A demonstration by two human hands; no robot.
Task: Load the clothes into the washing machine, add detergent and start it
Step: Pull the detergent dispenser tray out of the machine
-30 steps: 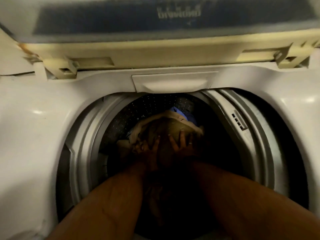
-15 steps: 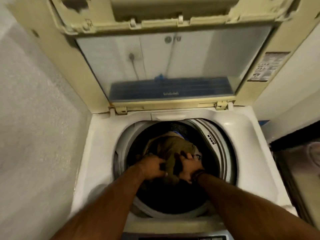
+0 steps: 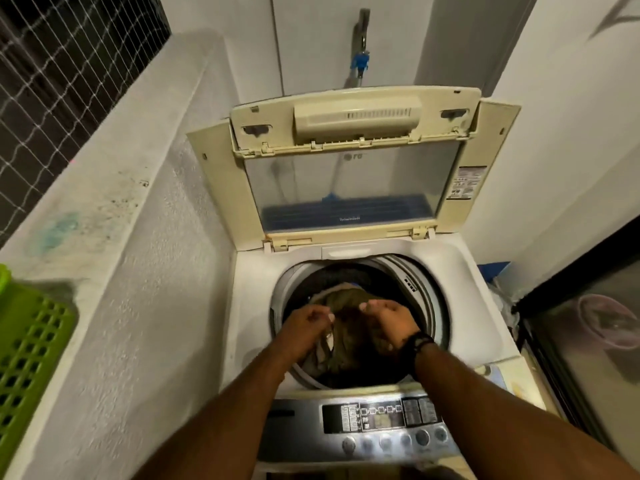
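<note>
— What's over on the left?

— A green basket [image 3: 26, 344] with a grid of holes sits at the left edge, on top of a low grey wall [image 3: 114, 216]. Behind the wall there's netting [image 3: 65, 53].

— And the washing machine?

— The washing machine [image 3: 256, 306] stands just right of that wall, tucked into the corner. Its lid [image 3: 349, 174] is folded up and leans back, with a tap [image 3: 360, 46] on the wall above it. The control panel [image 3: 377, 427] runs along the machine's near edge, buttons in a row.

— Where are the clothes?

— Down in the drum [image 3: 419, 306], piled toward the middle. The top piece is olive-brown; the clothes [image 3: 346, 337] show between the two hands, with a paler bit near the drum's near-left rim.

— What are the hands doing?

— Both are over the drum opening. The left hand [image 3: 306, 327] has its fingers curled in, knuckles up, low against the pile; whether it actually has hold of any cloth I cannot tell from here. The right hand [image 3: 389, 322] is likewise loosely curled, fingers bent inward above the clothes, and I cannot tell whether it pinches anything either. There's a dark wristband [image 3: 419, 342] on that wrist.

— Anything further right?

— A dark-framed glass door [image 3: 595, 341] at the right edge, with something blue [image 3: 495, 270] beside the machine's far-right corner.
</note>
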